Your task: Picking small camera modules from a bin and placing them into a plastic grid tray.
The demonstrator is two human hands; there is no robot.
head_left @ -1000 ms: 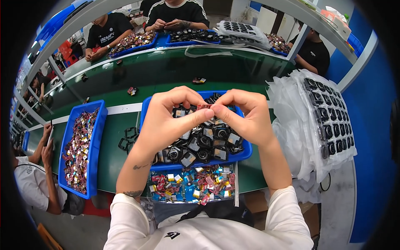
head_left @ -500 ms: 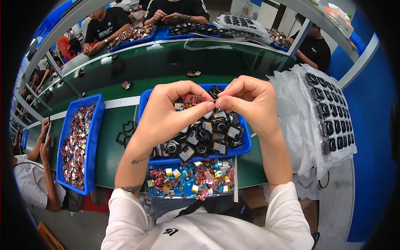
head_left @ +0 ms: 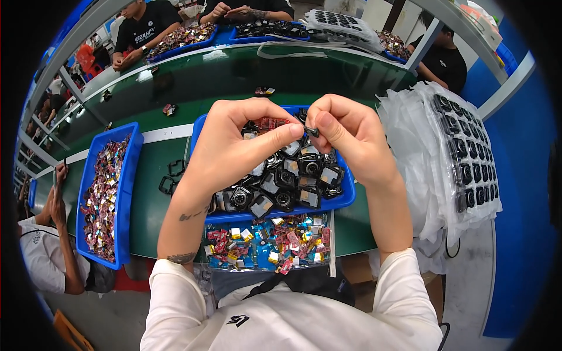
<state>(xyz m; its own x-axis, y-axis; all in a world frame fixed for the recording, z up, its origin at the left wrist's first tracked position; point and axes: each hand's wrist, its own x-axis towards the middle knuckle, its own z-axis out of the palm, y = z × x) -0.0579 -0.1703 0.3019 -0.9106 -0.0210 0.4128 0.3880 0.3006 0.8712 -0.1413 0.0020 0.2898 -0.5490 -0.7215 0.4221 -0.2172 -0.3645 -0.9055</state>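
Observation:
Above a blue bin (head_left: 346,199), my two hands meet at the fingertips. My left hand (head_left: 234,146) is closed on a small red circuit board (head_left: 270,124), partly hidden behind its fingers and thumb. Between thumb and fingers, my right hand (head_left: 345,131) pinches a small dark piece (head_left: 312,131); its kind cannot be made out. The bin below is heaped with black watch-like cases (head_left: 285,178), several showing grey rectangular insides. Nearer my body lies a clear bag or tray of red boards with silver and yellow cells (head_left: 272,245).
A long blue bin (head_left: 130,193) of small boards stands at left, beside loose black frames (head_left: 167,184). Stacked plastic trays with black cases (head_left: 468,155) rise at right. Boards lie on the green belt (head_left: 216,76). Co-workers sit across and at left; metal posts (head_left: 509,88) frame the bench.
My right hand has turned and lifted slightly, and a small dark piece now shows in its pinch. The left hand keeps the red board. The whole view has shifted a little.

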